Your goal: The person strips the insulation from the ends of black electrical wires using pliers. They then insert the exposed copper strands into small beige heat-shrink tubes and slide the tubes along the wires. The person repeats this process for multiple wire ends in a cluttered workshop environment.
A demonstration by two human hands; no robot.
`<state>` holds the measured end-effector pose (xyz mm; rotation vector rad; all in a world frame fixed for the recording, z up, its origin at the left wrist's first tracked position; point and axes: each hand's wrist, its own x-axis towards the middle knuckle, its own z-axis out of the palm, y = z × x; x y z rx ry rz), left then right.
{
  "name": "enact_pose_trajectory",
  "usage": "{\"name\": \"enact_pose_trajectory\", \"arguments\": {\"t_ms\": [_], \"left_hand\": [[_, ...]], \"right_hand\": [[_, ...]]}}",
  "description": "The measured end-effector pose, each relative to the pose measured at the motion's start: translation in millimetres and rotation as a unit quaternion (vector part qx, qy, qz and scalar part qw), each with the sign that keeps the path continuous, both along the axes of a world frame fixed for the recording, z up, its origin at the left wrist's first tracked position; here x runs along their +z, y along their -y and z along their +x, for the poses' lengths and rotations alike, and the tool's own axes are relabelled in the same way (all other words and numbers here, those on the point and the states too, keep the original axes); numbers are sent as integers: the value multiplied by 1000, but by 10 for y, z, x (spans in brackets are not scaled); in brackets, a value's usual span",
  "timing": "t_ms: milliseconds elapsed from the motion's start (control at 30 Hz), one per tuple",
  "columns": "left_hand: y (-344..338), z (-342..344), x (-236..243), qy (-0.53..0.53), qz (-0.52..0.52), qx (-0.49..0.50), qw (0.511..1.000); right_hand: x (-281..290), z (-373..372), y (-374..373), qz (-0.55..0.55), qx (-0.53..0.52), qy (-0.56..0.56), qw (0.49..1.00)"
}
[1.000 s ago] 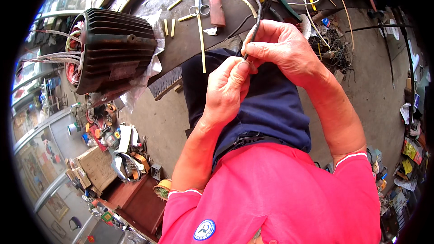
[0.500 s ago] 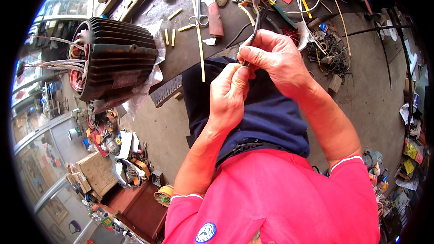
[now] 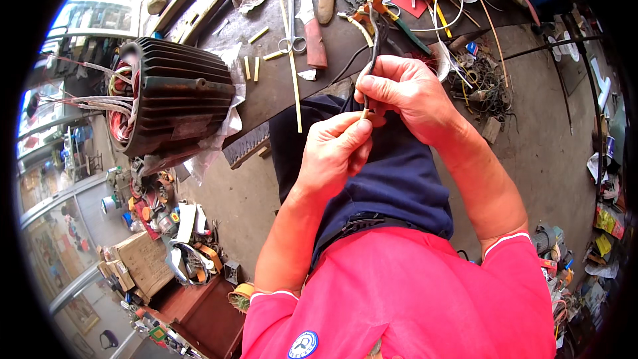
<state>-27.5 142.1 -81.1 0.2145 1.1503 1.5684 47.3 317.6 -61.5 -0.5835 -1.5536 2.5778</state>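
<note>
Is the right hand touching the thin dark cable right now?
Touching. The head view shows the right hand pinching the thin dark cable, which runs up from its fingers.

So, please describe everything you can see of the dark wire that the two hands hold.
The dark wire is thin, grey-black, seemingly insulated. It runs up from the hands in a gentle curve to the cluttered workbench. The right hand pinches it; the left hand meets its lower end, where a short yellowish tip shows between the fingertips.
</note>
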Motion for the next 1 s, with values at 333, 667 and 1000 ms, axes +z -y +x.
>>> {"name": "enact_pose_trajectory", "arguments": {"t_ms": [333,667,1000], "left_hand": [[-212,171,19,-426,-105,158,885],[-151,169,59,-306,-62,103,945],[-221,183,30,-359,-58,109,925]], "right_hand": [[-27,-24,70,80,-30,1,996],[-92,-29,8,43,-24,-12,999],[-37,-32,145,24,-65,-20,997]]}}
